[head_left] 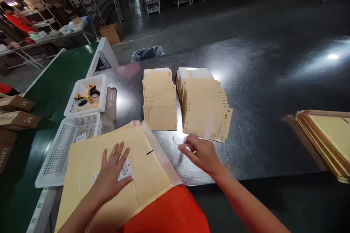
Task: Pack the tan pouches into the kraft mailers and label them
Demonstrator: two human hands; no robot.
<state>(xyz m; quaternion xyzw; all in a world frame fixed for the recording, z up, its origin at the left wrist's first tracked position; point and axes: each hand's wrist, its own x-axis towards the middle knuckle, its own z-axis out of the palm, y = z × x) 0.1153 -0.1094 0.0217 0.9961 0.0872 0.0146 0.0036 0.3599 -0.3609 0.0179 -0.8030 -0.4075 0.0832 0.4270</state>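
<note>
My left hand [113, 171] lies flat with spread fingers on a large yellow padded envelope [90, 160], covering part of its white barcode label [126, 170]. The envelope's open flap with bubble lining [161, 154] points right. My right hand [201, 153] hovers over the metal table [259, 91] just below the right of two fanned stacks of small tan envelopes [205, 107], fingers loosely curled near the lowest one; it is slightly blurred. The left stack [160, 98] sits beside it.
Two white plastic baskets stand at the left; the far one [71, 105] holds tape rolls [93, 93], the near one [58, 153] is partly under the envelope. A pile of large envelopes [328, 138] lies at the right edge. A green conveyor [54, 80] carries brown boxes [16, 111].
</note>
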